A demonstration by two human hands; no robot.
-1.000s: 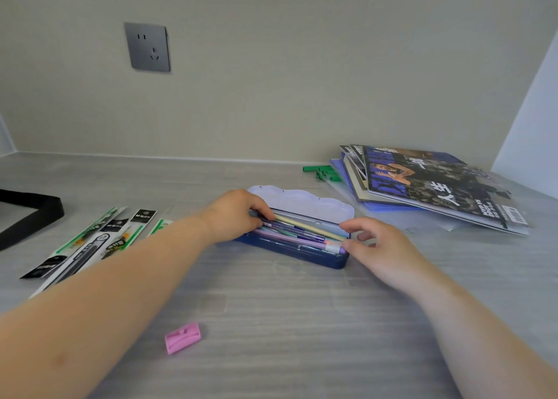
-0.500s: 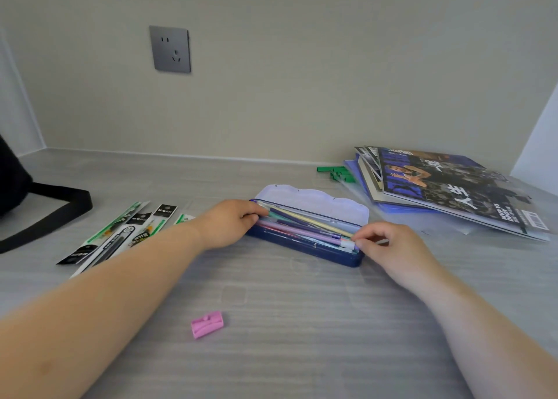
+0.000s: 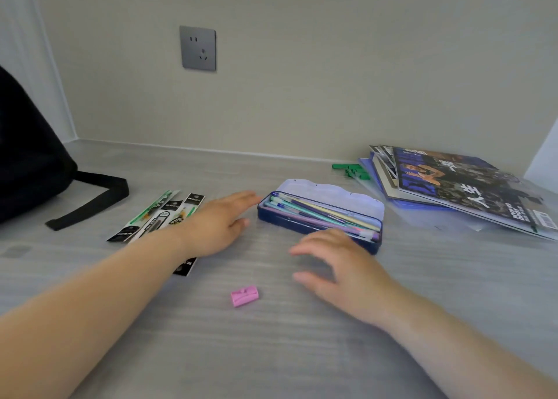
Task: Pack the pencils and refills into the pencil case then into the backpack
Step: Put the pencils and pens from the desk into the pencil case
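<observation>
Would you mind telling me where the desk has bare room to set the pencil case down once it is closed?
Bare desk lies between the pink clip and the near edge, and along the wall between the backpack and the green clips. Crowded: the refill packs under the left hand, and the magazines right of the pencil case.

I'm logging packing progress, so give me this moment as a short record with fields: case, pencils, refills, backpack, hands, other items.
case: pencil case open on the table, lid back
pencils: pencils lying inside the case
refills: refill packets on the table left of the case, not yet packed
backpack: backpack at far left, strap on the table
left hand: left hand empty, above the packets
right hand: right hand empty, fingers spread, in front of the case
other items: pink sharpener; magazines
</observation>
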